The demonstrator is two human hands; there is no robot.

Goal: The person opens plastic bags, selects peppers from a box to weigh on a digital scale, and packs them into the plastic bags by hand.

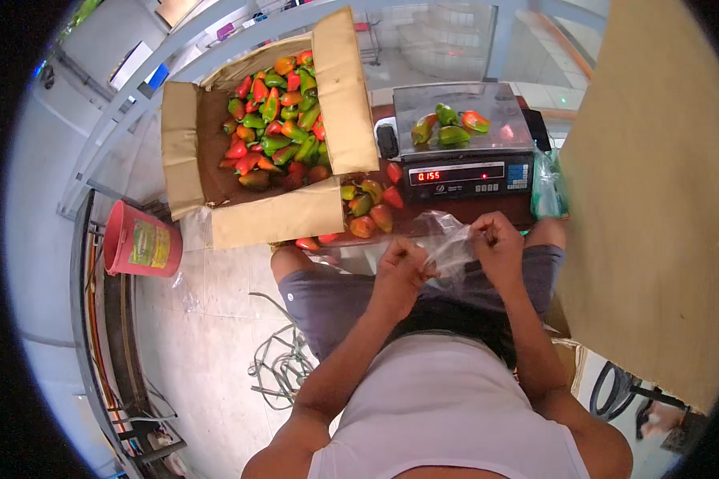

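Observation:
Between my hands, above my lap, a clear plastic bag [450, 249] is stretched. My left hand [401, 275] pinches its left side, fingers closed. On the other side, my right hand [499, 246] grips the bag with curled fingers. Just beyond them stands a digital scale [465, 177] with a red display reading 0.155. Several green and red peppers [453, 134] lie on its metal pan. More loose peppers [363, 227] sit on the dark bench beside the scale, left of the bag.
An open cardboard box [276, 217] full of red and green peppers stands at the left. A pink bucket [118, 239] is by the wall, and tangled green strapping [278, 363] lies on the floor. Green plastic bags [547, 188] hang right of the scale; a large cardboard sheet [655, 207] rises beyond.

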